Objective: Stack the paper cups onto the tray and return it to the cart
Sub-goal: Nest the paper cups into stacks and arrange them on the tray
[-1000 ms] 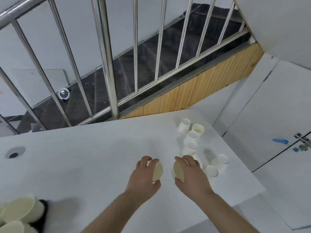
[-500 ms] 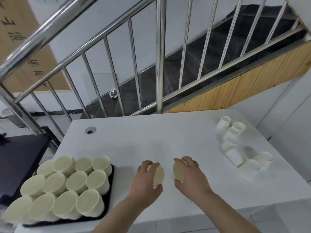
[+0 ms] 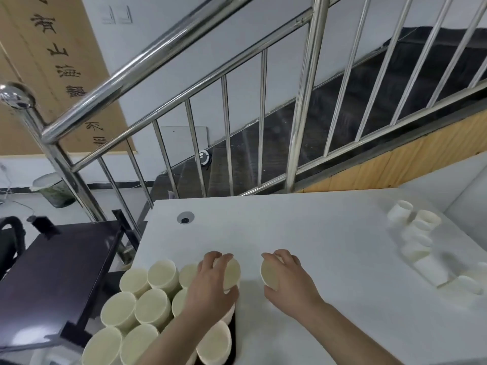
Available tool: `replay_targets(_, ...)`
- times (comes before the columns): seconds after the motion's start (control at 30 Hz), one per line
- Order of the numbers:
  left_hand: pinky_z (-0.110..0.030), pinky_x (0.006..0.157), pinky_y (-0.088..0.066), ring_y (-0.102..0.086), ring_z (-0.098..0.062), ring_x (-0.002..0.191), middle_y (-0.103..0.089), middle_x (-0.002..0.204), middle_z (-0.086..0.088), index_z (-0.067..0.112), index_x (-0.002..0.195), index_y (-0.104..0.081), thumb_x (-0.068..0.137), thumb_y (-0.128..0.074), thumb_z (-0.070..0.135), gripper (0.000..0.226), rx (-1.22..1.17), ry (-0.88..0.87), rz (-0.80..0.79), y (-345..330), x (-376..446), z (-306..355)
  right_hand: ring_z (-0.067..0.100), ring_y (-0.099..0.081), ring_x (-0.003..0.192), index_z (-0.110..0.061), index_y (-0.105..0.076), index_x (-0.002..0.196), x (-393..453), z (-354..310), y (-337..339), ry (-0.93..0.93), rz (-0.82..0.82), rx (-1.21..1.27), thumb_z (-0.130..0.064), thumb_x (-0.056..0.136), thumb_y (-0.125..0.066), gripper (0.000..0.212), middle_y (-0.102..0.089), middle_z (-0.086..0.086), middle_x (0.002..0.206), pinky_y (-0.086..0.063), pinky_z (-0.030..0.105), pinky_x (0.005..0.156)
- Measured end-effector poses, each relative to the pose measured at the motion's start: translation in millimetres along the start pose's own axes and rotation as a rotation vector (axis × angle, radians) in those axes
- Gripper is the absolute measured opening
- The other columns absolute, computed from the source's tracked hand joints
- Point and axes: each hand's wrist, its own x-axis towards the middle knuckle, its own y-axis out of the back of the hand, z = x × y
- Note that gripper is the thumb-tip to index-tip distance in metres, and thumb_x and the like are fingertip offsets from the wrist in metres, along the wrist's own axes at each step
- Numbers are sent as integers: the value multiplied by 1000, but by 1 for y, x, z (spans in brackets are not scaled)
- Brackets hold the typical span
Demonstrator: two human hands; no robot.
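Head view: hands apart, left hand (image 3: 210,288) and right hand (image 3: 287,279) each gripping a paper cup (image 3: 231,272), above crowded tray (image 3: 233,327) at table (image 3: 316,233) front-left corner; risk of toppling standing cups (image 3: 152,306).

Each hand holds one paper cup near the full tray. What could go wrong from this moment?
1. The black tray lies at the white table's near-left corner, crowded with upside-down cream paper cups; setting another down may topple some.
2. The left hand hovers over those cups, and its forearm could brush them.
3. The right hand grips its cream paper cup sideways; a hard squeeze might dent it.
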Motion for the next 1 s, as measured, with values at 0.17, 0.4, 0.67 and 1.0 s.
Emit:
replay_targets(0.17,-23,90,-43,-43,-20,120,-38,134,3,24,139,-42,80,-65,25,64,13,28,-1,24,20,-54,16,-30,130,-31,-28,148,36,-43,-16,7,-3,0,-24,88,-56,67,-27,-8,143,-50,29,86)
replay_targets(0.4,-28,87,-47,-46,-21,119,-40,133,1,22,139,-43,79,-67,28,65,22,38,-39,34,32,-88,17,-30,131,-29,-27,148,66,-76,-39,17,-53,0,-23,87,-55,67,-27,-6,144,-49,31,88)
replay_targets(0.67,-24,92,-41,-51,-19,116,-40,133,2,24,140,-40,79,-64,35,66,79,31,-97,31,41,-105,18,-31,131,-29,-29,148,83,-86,-55,19,-92,-17,-26,88,-54,65,-27,-5,144,-49,31,89)
replay_targets(1.0,-25,101,-31,-46,-21,118,-40,133,0,22,139,-40,80,-63,39,66,130,-5,-173,18,44,-122,18,-32,132,-29,-29,147,91,-92,-71,15,-102,-24,-28,88,-55,64,-28,-5,144,-49,32,90)
